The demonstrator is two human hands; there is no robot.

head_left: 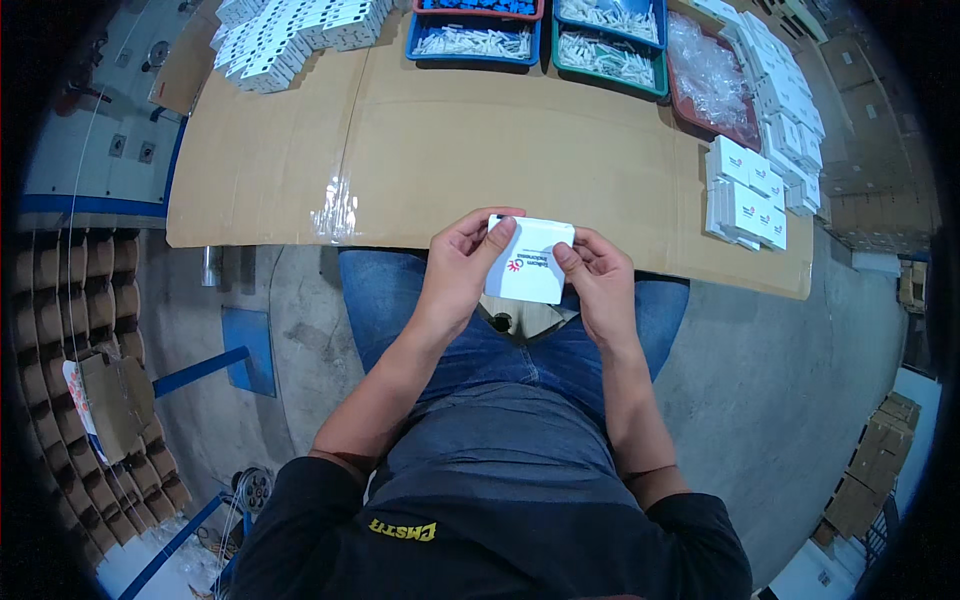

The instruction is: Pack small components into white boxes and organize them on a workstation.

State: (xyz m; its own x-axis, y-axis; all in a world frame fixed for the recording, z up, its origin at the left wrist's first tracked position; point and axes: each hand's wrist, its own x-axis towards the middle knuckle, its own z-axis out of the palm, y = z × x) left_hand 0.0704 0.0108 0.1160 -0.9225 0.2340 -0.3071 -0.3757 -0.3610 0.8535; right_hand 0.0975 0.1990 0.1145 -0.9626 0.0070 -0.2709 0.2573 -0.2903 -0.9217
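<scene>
In the head view, the small white printed box [530, 275] is at the centre of the frame, by the near edge of the cardboard-covered worktop [500, 150], above the person's lap. The left hand [462, 262] grips its upper left corner, thumb on the front face and fingers curled behind. The right hand [603, 287] pinches its right edge, thumb pressed to the front and fingers bent at the back.

At the upper left of the frame stand rows of white boxes with dark marks [290, 42]. At the top centre, a blue tray [480, 65] and a green tray [610, 88] hold slim white pieces. To their right, a reddish tray [735, 133] holds clear plastic bags. White boxes with red marks [752, 212] lie stacked at the worktop's right end. Brown cartons [870, 460] stand at the lower right.
</scene>
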